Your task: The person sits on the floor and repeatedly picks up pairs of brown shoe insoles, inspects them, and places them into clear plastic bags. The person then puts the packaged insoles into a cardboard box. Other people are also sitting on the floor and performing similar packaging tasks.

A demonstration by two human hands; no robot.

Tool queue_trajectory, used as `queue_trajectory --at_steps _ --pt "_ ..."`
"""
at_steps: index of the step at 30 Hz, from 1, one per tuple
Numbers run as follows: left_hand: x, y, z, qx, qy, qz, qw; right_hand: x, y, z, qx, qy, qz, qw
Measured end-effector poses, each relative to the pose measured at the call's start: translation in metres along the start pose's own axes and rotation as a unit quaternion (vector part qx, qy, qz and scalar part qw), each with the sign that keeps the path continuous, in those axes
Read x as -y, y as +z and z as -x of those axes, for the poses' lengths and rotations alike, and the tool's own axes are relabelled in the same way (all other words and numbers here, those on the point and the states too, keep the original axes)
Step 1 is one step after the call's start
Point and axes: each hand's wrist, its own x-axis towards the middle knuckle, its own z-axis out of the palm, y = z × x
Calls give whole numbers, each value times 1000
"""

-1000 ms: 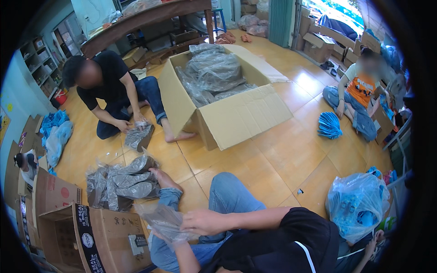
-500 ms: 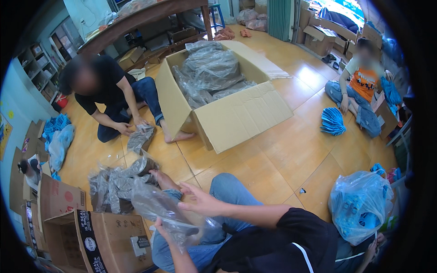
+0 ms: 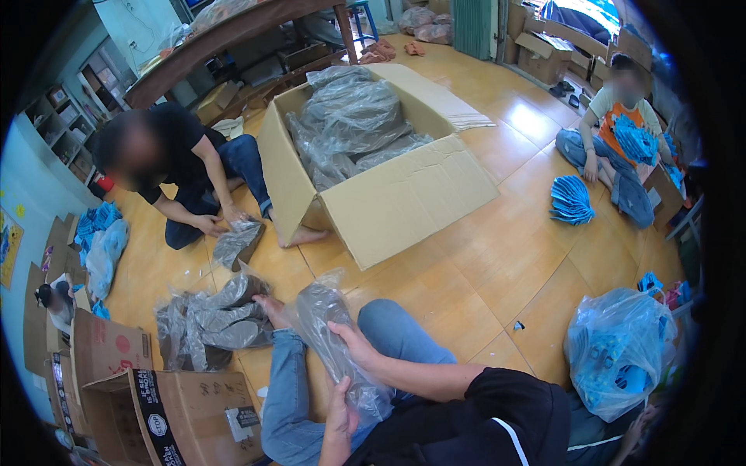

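Note:
A long clear plastic bag with grey-brown contents (image 3: 320, 309) is tilted above my lap, its far end pointing away from me. My right hand (image 3: 356, 344) wraps round its middle from the right side. Lower down, my left hand (image 3: 339, 412) grips the near part of the same bag, where the plastic hangs loose. What exactly lies inside the bag I cannot make out. Beyond my left leg, several similar grey-brown bags (image 3: 206, 322) lie heaped on the floor. A person in black sits past them with both hands on another such bag (image 3: 238, 242).
A large open carton (image 3: 412, 202) full of grey-brown bags stands ahead. An open brown box (image 3: 206, 412) is close on my left. To my right sits a clear sack of blue things (image 3: 618, 353). Another person sits far right near a blue pleated bundle (image 3: 571, 200).
The bag has swung more upright and to the right. My right hand has gone from spread fingers to gripping it. The person at far right has lifted a blue bundle to the chest.

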Motion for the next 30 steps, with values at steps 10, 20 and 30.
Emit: queue_trajectory --at_steps 10,20,30 --pt "-11 11 27 -11 77 -1 997 -20 24 6 130 -16 114 985" --pt "-2 -31 14 43 113 93 988 -13 20 8 177 35 220 959" --pt "-38 -10 0 -20 272 127 954 -13 28 25 287 -151 610 723"
